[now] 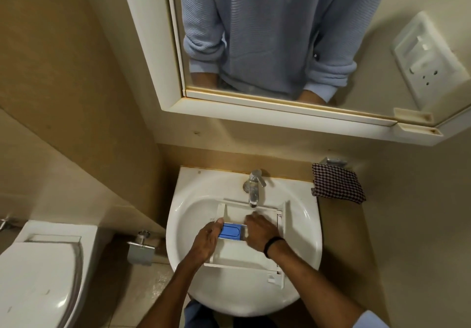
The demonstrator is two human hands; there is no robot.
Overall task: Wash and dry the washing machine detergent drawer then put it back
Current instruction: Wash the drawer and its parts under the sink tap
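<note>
Head view, drawer (244, 253) in sink (183, 215), hands (260, 231) atop

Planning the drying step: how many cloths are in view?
1. A checkered cloth hangs on the wall right of the faucet, beside the sink. Others may be out of frame.

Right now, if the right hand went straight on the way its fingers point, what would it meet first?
Probably the tap: the right hand lies on the drawer with fingers toward it. Depth is unclear, so the drawer's far wall may come first.
</note>
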